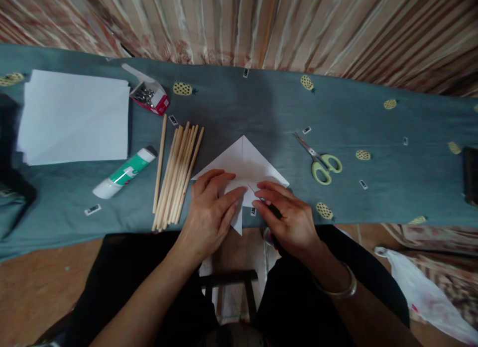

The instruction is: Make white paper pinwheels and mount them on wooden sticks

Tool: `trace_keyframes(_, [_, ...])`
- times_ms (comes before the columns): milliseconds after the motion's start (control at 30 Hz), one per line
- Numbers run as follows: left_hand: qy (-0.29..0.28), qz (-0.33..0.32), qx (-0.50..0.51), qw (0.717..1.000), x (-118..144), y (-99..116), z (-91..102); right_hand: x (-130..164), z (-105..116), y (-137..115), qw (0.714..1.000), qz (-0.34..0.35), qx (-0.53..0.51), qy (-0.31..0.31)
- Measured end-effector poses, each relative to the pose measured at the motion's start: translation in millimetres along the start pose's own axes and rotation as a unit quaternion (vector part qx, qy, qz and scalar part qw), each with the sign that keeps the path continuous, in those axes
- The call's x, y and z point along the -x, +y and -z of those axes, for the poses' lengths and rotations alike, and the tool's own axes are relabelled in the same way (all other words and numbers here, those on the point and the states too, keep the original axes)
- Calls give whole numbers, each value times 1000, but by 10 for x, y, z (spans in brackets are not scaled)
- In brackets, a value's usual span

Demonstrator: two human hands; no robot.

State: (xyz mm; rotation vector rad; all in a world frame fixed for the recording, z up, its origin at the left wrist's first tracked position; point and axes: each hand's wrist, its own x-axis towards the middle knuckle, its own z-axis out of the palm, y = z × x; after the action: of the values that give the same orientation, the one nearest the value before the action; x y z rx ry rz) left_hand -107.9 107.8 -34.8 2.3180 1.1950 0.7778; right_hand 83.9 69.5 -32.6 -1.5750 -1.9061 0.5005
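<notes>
A white sheet of paper (243, 160), folded to a point at its far end, lies at the table's front edge. One of its lower points reaches past that edge. My left hand (211, 207) holds the sheet's left side, with its fingertips pressed on the paper near the middle. From the right, my right hand (289, 215) pinches a small part of the paper between thumb and index finger. A thin line shows beside these fingertips, too small to make out. Both palms face down, and they hide the sheet's lower left and lower right parts.
Wooden sticks (175, 177) lie left of my left hand, beside a glue stick (125, 173). Farther left is a stack of white paper (74, 118), near an opened box of metal clips (149, 95). Green-handled scissors (319, 163) lie right on the blue-green tablecloth (373, 123).
</notes>
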Motion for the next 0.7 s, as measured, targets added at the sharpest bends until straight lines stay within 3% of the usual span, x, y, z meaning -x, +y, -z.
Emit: trace_keyframes(700, [-21, 18, -2, 1000, -24, -5, -56, -9, -19, -5, 1000, -23, 16, -6])
